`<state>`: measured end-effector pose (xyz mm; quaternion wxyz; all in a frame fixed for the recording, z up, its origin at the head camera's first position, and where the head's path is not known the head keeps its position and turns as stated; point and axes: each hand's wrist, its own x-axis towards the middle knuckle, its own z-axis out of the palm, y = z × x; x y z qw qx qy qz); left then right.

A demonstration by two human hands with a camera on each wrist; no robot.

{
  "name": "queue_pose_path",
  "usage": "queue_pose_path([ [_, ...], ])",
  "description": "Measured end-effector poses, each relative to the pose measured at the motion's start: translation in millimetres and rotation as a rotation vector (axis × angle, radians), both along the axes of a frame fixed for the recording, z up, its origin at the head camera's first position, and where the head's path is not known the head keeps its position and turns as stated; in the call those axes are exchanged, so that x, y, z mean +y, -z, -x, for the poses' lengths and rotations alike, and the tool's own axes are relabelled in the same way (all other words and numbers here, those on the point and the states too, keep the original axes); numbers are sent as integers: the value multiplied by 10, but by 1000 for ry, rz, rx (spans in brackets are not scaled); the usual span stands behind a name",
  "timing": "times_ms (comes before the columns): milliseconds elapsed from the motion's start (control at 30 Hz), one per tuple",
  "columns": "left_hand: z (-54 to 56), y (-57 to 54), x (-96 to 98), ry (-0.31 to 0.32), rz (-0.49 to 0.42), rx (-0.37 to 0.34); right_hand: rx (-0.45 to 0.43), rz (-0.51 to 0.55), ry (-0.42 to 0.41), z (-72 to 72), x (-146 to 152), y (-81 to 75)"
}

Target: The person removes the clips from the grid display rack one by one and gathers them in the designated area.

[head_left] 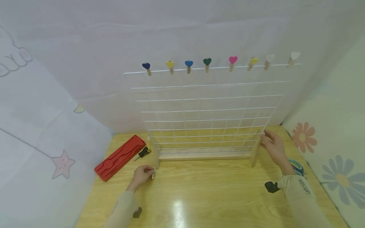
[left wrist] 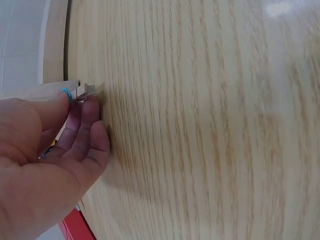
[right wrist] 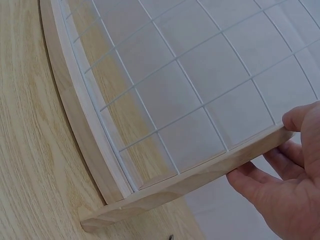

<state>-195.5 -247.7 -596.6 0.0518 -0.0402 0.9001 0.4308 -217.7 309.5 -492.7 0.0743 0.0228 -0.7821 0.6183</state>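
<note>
Near the front left foot of a wooden stand, my left hand [head_left: 141, 175] pinches a small wooden clothespin [head_left: 153, 176] with a light blue top between thumb and fingers. The left wrist view shows this clothespin [left wrist: 86, 93] just over the tabletop. My right hand [head_left: 274, 146] grips the stand's right side piece [head_left: 254, 153]. In the right wrist view, the thumb lies on one face of that wooden piece [right wrist: 200, 172] and the fingers on the other. A white wire grid [head_left: 219, 67] stands upright in the frame. Several heart-topped clothespins, including a pink one [head_left: 233, 60], line its top wire.
Left of the stand lie a red molded tray [head_left: 119, 158] and a black and yellow screwdriver [head_left: 144, 151]. Teal-handled scissors [head_left: 296, 167] lie beside my right forearm. Printed cloth walls [head_left: 333, 126] border the wooden table [head_left: 199, 196] at the back and sides.
</note>
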Motion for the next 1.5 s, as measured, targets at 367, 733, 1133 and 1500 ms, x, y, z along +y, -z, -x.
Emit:
queue_pose_path([
  [367,28,43,35,31,53,28,-8,13,-12,10,0,1],
  [733,21,42,34,50,125,80,-24,48,4,7,-7,-9],
  [1133,30,128,8,30,114,70,-44,56,-3,18,9,18],
  [1500,94,-168,-90,-37,-43,90,15,143,-21,-1,-9,34],
])
